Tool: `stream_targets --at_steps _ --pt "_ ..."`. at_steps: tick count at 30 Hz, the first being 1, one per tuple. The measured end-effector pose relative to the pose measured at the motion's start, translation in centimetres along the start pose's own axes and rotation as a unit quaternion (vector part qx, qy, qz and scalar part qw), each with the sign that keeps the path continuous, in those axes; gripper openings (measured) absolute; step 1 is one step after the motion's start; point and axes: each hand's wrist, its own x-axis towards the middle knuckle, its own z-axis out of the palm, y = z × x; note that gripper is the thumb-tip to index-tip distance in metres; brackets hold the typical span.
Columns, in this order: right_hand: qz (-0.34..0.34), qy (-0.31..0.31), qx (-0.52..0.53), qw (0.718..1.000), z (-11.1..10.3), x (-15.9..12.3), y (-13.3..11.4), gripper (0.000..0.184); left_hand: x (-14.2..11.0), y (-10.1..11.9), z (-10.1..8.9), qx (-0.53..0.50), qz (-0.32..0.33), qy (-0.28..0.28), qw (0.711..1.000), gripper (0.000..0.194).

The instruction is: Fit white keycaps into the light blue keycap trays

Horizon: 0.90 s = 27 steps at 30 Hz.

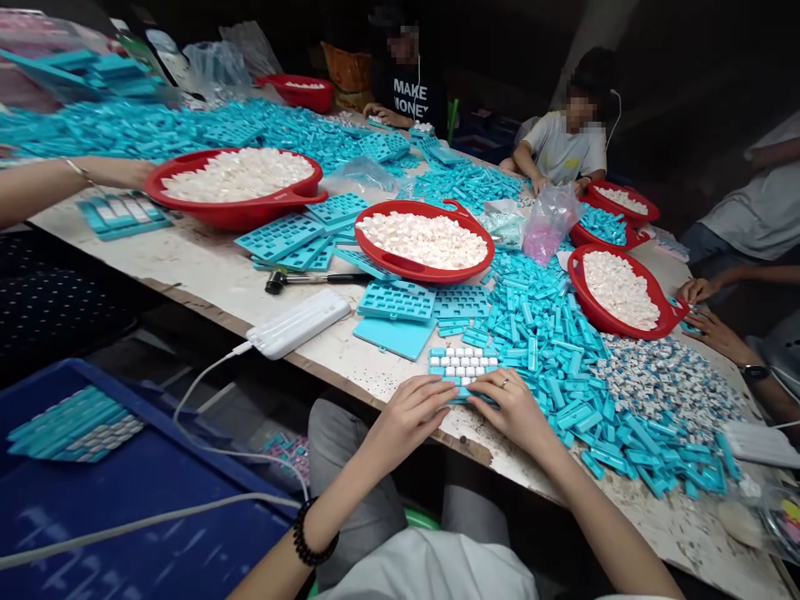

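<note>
My left hand (409, 417) and right hand (509, 408) lay apart on either end of a turquoise plastic frame (434, 354) of white keycaps (462, 367), at the table's near edge; whether they gripped or only pressed, I cannot tell. Even pressure from both sides suited so full a frame. Loose turquoise strips (550, 392) lay against my right hand, beside a mixed heap of keycaps (662, 383). A red basin (431, 273) and a black-headed mallet (275, 282) sat on the worn white tabletop (325, 375), near a power bank (298, 323). In the dim room, a co-worker in a white T-shirt (566, 154) sat at the far edge.
</note>
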Motion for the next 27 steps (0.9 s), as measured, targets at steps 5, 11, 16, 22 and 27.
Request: stream_targets --at_steps 5,11,16,22,27 --pt "0.001 -0.001 -0.01 1.0 0.6 0.0 0.0 0.016 -0.1 -0.6 0.5 -0.015 0.033 0.004 0.999 0.037" --pt "-0.035 0.037 0.029 0.998 0.9 -0.5 0.0 0.017 -0.5 0.0 0.6 0.002 0.02 0.005 1.0 0.03" --pt "-0.076 0.053 -0.007 0.996 2.0 -1.6 1.6 0.028 -0.7 -0.3 0.5 0.028 0.016 -0.056 0.998 0.028" --pt "-0.166 0.036 -0.101 0.98 2.8 -2.9 3.8 0.038 -0.6 -0.3 0.5 0.013 0.002 -0.09 0.996 0.032" --pt "-0.199 0.069 -0.076 0.975 3.4 -3.2 5.5 0.039 -0.5 0.0 0.1 0.021 0.008 -0.102 0.995 0.033"
